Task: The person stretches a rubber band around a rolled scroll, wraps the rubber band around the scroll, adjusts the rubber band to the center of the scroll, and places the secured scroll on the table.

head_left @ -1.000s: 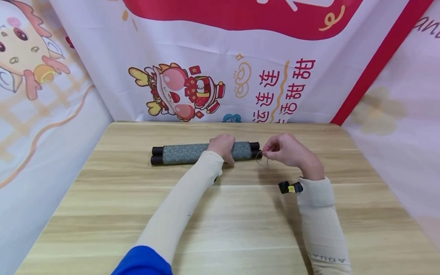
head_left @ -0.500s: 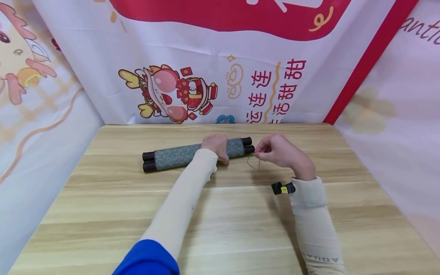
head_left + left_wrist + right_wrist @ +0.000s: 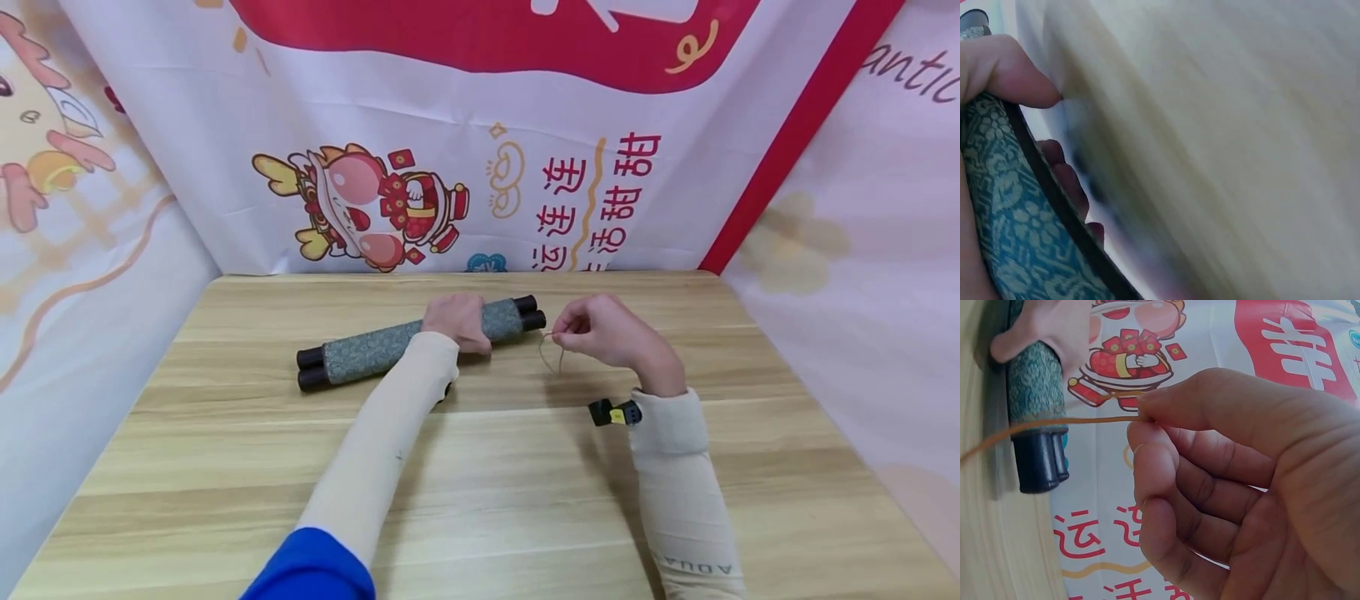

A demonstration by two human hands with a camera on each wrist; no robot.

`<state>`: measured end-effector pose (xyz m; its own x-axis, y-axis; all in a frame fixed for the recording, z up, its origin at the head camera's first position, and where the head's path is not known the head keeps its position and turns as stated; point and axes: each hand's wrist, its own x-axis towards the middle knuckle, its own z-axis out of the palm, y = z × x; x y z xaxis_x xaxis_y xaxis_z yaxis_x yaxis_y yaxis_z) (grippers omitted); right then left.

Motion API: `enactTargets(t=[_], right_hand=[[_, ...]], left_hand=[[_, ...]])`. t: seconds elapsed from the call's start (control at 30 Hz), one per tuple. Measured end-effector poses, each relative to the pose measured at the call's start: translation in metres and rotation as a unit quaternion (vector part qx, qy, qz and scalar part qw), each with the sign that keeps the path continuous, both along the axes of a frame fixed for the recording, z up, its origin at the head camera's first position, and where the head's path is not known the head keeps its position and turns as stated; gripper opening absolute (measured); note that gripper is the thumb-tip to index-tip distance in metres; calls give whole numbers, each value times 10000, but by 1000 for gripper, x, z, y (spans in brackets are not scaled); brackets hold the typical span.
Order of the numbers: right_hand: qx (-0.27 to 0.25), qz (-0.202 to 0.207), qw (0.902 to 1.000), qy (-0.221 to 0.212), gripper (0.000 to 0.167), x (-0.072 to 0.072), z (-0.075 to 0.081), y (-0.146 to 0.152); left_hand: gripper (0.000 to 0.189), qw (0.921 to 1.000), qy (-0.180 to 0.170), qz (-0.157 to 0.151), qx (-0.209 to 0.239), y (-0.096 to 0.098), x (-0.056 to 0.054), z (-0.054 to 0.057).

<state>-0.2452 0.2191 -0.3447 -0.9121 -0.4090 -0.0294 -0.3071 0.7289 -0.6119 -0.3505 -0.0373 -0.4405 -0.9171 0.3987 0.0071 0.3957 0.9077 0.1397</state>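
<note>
A rolled scroll [image 3: 390, 346] in green patterned cloth with black rod ends lies slanted on the wooden table [image 3: 480, 500]. My left hand [image 3: 453, 321] grips it near its right end; the left wrist view shows my fingers [image 3: 1004, 69] curled over the patterned cloth [image 3: 1010, 231]. My right hand [image 3: 600, 329] is just right of the black rod ends [image 3: 528, 312] and pinches a thin tan string [image 3: 551, 350] between thumb and forefinger. In the right wrist view the string [image 3: 1054, 424] runs from my fingertips [image 3: 1147, 412] past the scroll's end [image 3: 1038, 444].
Printed cloth banners [image 3: 480, 150] wall in the table at the back and on both sides. A small black and yellow device [image 3: 615, 412] sits at my right wrist. Bare wood lies in front of the scroll.
The scroll has swung: its right end moved back and left, its left end came forward. My right hand shifted a little left with the string.
</note>
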Motion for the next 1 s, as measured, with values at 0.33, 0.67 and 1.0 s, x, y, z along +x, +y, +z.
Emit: enactTargets(t=[0.33, 0.67, 1.0], right_hand=[[-14, 96, 9999, 82, 6, 4, 2, -4], [105, 24, 9997, 225, 4, 5, 2, -3], [209, 58, 9996, 154, 4, 5, 1, -9]], left_hand=[[44, 9997, 139, -179, 63, -29, 23, -1], [72, 9990, 50, -445, 53, -45, 54, 14], [65, 9994, -65, -318, -70, -56, 86, 14]])
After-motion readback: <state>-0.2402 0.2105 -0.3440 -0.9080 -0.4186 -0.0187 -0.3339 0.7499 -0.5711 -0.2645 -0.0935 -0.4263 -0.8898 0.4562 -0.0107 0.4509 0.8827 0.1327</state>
